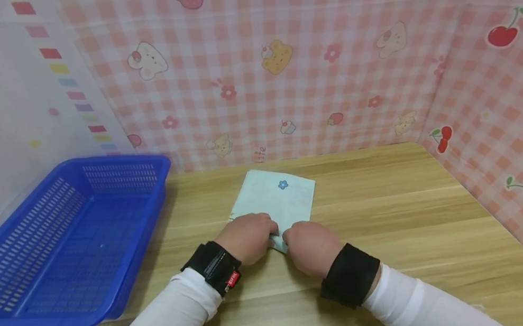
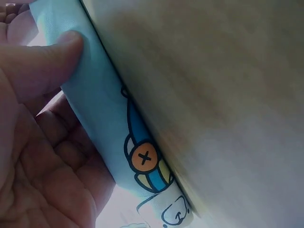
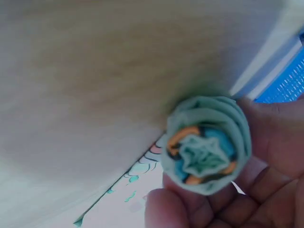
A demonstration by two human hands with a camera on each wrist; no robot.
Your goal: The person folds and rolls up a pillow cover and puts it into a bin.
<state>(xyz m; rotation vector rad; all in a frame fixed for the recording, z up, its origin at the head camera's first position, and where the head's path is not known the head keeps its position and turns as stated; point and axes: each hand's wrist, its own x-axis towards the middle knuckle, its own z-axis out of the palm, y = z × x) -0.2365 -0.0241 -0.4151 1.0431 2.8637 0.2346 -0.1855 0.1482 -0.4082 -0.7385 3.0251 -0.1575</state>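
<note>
One pale blue-green cloth [image 1: 272, 199] lies near the middle of the surface [image 1: 424, 252], one far corner close to the back edge. Its flat part shows a single small blue flower and faint pinkish printing, with more coloured print at its left side. The end nearest the person is wound into a compact roll [image 3: 206, 145]; seen end-on in the right wrist view, the roll shows several layers ringed round a crumpled green centre, with patches of orange, blue and black. Along the roll in the left wrist view are a cartoon figure in blue and yellow and one orange button marked with a cross.

Two hands grip this roll. The left hand [image 1: 250, 237] pinches it, thumb on top and fingers curled beneath; the right hand [image 1: 312, 248] holds the other end between thumb and bent fingers. Two black wristbands [image 1: 350, 276] sit above two white sleeves [image 1: 415, 301]. One blue basket [image 1: 58, 325] stands by the surface's left edge. Pink checked sheeting [image 1: 239, 38] rises behind the back edge.
</note>
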